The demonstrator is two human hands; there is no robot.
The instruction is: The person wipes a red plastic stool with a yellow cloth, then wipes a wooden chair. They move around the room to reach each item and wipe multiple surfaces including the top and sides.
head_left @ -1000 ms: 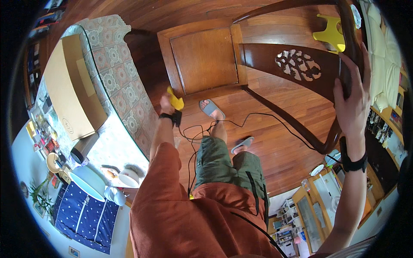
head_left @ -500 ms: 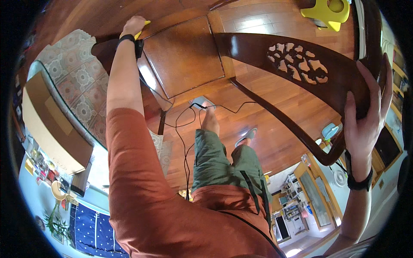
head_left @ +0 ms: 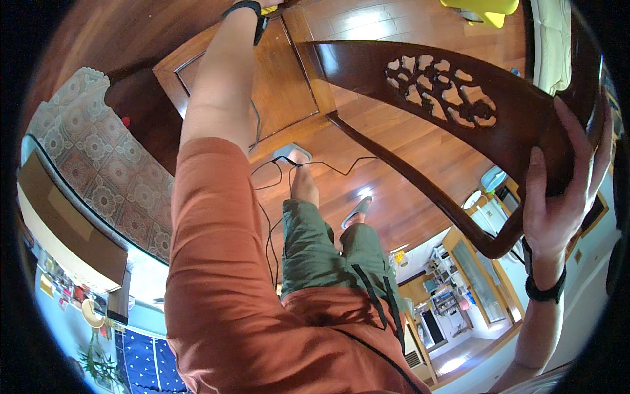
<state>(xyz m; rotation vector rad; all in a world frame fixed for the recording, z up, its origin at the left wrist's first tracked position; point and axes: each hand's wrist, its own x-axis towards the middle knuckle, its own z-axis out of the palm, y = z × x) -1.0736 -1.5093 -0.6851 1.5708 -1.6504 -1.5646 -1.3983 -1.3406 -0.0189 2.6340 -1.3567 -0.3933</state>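
A dark wooden chair is tipped over, its curved back splat (head_left: 354, 62) with a carved openwork panel reaching toward my right. My right hand (head_left: 564, 190) grips the top of the chair's back, thumb on one side and fingers curled over the other. At the upper edge, my left hand (head_left: 264, 4) is mostly cut off by the frame. It holds something yellow (head_left: 269, 10), only a bit of which shows, against the far side of the framed wooden seat panel (head_left: 275, 85). A black band circles each wrist.
A patterned cloth (head_left: 85, 125) covers a glass-topped table at left, bearing a cardboard box (head_left: 65, 230). Black cables (head_left: 328, 164) hang in front of my legs near my slippered feet. A yellow plastic stool (head_left: 489, 10) stands at the top right on the wooden floor (head_left: 394, 171).
My left hand has moved right and farther away along the seat panel, with the yellow thing, to the frame's upper edge. My right hand keeps its hold on the chair back.
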